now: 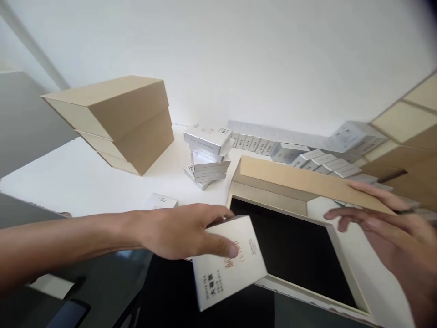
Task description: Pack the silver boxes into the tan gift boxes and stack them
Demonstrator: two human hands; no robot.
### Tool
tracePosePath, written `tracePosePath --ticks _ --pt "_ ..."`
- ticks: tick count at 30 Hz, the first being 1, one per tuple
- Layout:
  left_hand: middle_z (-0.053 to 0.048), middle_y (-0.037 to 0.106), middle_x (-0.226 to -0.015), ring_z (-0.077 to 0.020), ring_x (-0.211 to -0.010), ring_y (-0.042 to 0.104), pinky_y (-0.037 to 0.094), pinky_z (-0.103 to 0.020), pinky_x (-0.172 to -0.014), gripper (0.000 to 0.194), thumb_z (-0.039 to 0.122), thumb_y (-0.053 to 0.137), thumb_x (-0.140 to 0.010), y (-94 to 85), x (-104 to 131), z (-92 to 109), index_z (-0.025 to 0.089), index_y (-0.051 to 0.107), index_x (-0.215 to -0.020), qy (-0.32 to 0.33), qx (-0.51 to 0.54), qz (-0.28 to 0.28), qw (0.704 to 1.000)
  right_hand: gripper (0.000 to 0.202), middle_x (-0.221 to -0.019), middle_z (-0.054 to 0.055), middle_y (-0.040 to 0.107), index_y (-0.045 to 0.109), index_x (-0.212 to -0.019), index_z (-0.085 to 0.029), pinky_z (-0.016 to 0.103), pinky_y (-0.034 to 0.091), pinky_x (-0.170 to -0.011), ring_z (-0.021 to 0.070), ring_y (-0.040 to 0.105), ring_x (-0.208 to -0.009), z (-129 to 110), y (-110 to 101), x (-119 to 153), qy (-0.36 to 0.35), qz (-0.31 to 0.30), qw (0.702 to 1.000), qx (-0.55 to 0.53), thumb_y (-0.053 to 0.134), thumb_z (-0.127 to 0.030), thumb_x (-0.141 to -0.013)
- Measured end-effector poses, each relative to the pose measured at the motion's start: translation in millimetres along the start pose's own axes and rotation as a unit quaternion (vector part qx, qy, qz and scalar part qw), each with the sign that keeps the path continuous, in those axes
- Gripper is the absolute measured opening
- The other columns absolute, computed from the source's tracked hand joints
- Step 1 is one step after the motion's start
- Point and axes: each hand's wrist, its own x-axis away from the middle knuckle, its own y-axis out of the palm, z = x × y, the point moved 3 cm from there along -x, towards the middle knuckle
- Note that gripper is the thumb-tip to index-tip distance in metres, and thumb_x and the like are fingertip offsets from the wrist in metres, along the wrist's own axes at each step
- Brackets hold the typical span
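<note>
My left hand (191, 234) grips a small white carton (235, 280) with black and orange print, its thumb across the front face. The carton is tilted over the near left corner of an open tan box (346, 269) with a black inside. My right hand (396, 228) is at the box's raised tan lid (290, 180), with one finger along its top edge and the others curled on the near side. Part of that hand is blurred. Behind the box stands an uneven stack of similar white cartons (208, 136). Another white carton (162, 200) lies partly hidden behind my left forearm.
Several closed tan boxes (131, 123) are stacked at the back left of the white table (99, 191). Rows of white cartons (256, 143) line the wall. More tan boxes (419, 123) rise at the right. A phone-like dark object (68, 314) lies low at the left.
</note>
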Motion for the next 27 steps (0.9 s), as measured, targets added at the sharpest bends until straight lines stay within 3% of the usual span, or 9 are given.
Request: tracePosePath --ticks 3,5,8,10,12,16,21,24,27 --pt "-0.005 0.072 -0.112 -0.0232 -0.096 0.071 0.055 -0.033 -0.077 0.078 0.036 0.073 -0.085 3.3 -29.0 22.2 0.031 0.029 -0.149 0.023 0.005 -0.021 1.000 0.024 -0.140 0.010 0.054 0.079 -0.101 -0.029 0.041 0.049 -0.046 0.0324 0.073 -0.069 -1.8 8.0 -9.4 -0.025 -0.031 0.999 -0.021 0.077 -0.035 -0.077" --pt "-0.002 0.071 -0.103 -0.0201 -0.088 0.070 0.053 -0.030 -0.070 0.082 0.023 0.075 -0.081 8.7 -43.6 31.0 0.032 0.028 -0.147 0.046 0.051 -0.033 0.997 0.020 -0.145 0.009 0.049 0.079 -0.099 -0.028 0.038 0.051 -0.047 0.0300 0.073 -0.071 -2.1 9.7 -8.5 -0.036 -0.036 0.998 -0.026 0.073 -0.035 -0.082" --pt "0.003 0.066 -0.086 -0.0150 -0.078 0.065 0.047 -0.026 -0.065 0.036 0.024 0.075 -0.080 16.2 -53.5 30.1 0.025 0.050 -0.106 0.102 0.160 0.049 0.981 0.030 -0.133 0.010 0.060 0.074 -0.116 -0.028 0.035 0.052 -0.050 0.0281 0.073 -0.074 1.1 9.7 -3.0 -0.025 -0.050 0.998 -0.028 0.070 -0.034 -0.087" --pt "0.003 0.062 -0.079 -0.0138 -0.075 0.062 0.044 -0.026 -0.064 0.037 0.038 0.075 -0.082 22.3 -53.3 18.6 0.022 0.041 -0.080 0.118 0.196 0.125 0.965 0.036 -0.110 0.008 0.069 0.069 -0.126 -0.028 0.034 0.052 -0.053 0.0283 0.073 -0.075 4.1 9.8 -0.8 -0.027 -0.066 0.997 -0.031 0.067 -0.031 -0.090" --pt "0.002 0.060 -0.077 -0.0147 -0.074 0.058 0.041 -0.028 -0.062 0.048 0.050 0.071 -0.083 27.8 -49.7 4.0 0.022 0.035 -0.072 0.111 0.136 0.204 0.963 0.037 -0.094 0.006 0.070 0.066 -0.129 -0.028 0.034 0.052 -0.053 0.0283 0.073 -0.076 7.3 10.8 -0.6 -0.034 -0.081 0.996 -0.035 0.065 -0.030 -0.092" --pt "0.001 0.061 -0.082 -0.0161 -0.067 0.050 0.037 -0.031 -0.057 0.043 0.062 0.058 -0.088 29.9 -39.8 -11.1 0.024 0.042 -0.078 0.082 -0.103 0.333 0.934 0.037 -0.101 0.006 0.069 0.065 -0.130 -0.029 0.033 0.052 -0.053 0.0268 0.073 -0.076 13.8 13.1 -2.2 -0.032 -0.085 0.995 -0.040 0.064 -0.028 -0.093" --pt "0.005 0.055 -0.072 -0.0146 -0.055 0.044 0.037 -0.030 -0.053 0.033 0.059 0.044 -0.096 27.7 -40.1 -10.5 0.027 0.036 -0.093 0.055 -0.146 0.319 0.935 0.038 -0.100 0.007 0.068 0.064 -0.130 -0.029 0.034 0.051 -0.052 0.0265 0.072 -0.075 17.0 13.4 -0.4 -0.035 -0.088 0.994 -0.048 0.064 -0.027 -0.093" --pt "0.004 0.046 -0.065 -0.0144 -0.048 0.034 0.030 -0.030 -0.049 0.026 0.050 0.031 -0.101 24.6 -38.5 -12.0 0.026 0.039 -0.096 0.087 -0.252 0.356 0.896 0.039 -0.106 0.007 0.067 0.064 -0.130 -0.029 0.034 0.051 -0.052 0.0258 0.072 -0.074 17.8 13.0 0.5 -0.029 -0.080 0.995 -0.047 0.066 -0.027 -0.091" --pt "0.000 0.047 -0.064 -0.0141 -0.044 0.022 0.018 -0.033 -0.048 0.031 0.050 0.036 -0.096 23.0 -33.4 -16.6 0.026 0.055 -0.099 0.118 -0.374 0.327 0.860 0.040 -0.104 0.007 0.068 0.064 -0.130 -0.028 0.033 0.050 -0.052 0.0257 0.071 -0.074 18.3 13.6 0.0 -0.024 -0.077 0.996 -0.044 0.067 -0.028 -0.090"
